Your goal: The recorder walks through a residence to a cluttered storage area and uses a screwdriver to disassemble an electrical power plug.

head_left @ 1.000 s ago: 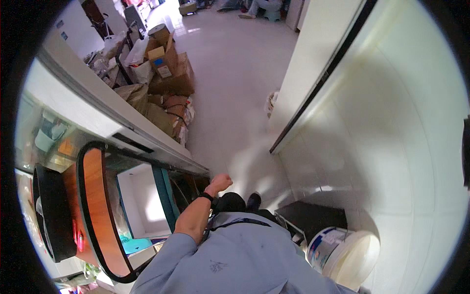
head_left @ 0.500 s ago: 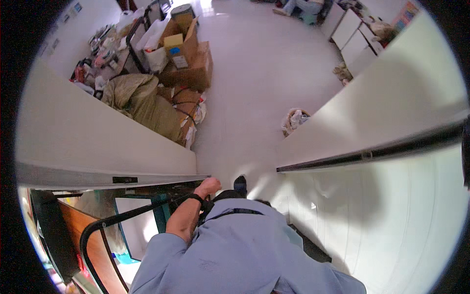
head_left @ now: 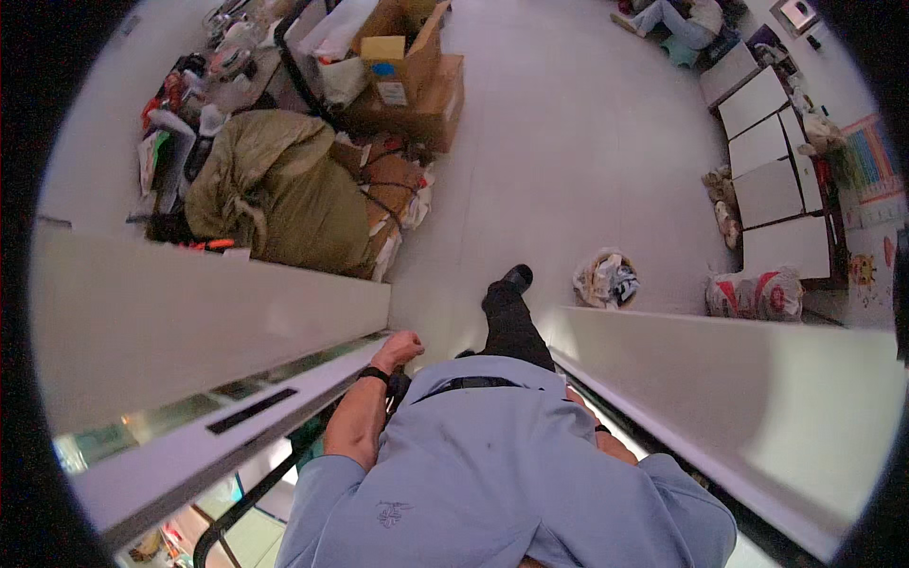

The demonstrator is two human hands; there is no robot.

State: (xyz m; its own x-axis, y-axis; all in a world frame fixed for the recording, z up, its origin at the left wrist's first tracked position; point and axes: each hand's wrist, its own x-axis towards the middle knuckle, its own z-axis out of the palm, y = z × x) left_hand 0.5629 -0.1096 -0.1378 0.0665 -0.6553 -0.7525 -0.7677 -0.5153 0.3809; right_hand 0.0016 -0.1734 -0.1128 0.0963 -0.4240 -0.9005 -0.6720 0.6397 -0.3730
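My left hand [head_left: 401, 350] is in front of my left hip, near the end of the white door frame. Its fingers are curled closed; whatever they may hold is hidden. A black band [head_left: 376, 375] circles that wrist, and a dark object [head_left: 398, 388] shows just behind it, too unclear to name. Behind my left arm a bent black tubular bar [head_left: 244, 502] runs toward my side. At my right hip my right hand [head_left: 582, 405] shows only in part, low beside the dark door edge, its fingers hidden by my shirt.
White wall ends flank the doorway, left [head_left: 218, 327] and right [head_left: 739, 369]. A large olive sack [head_left: 284, 199] and cardboard boxes [head_left: 412, 104] stand ahead left. A lined waste basket [head_left: 607, 281] stands ahead right, near white cabinets [head_left: 772, 180]. A person [head_left: 682, 24] sits far off.
I have stepped forward into the doorway, one leg now out in front. The sack, basket and cabinets appear nearer. My right forearm has come into view; the black bar lies further back.
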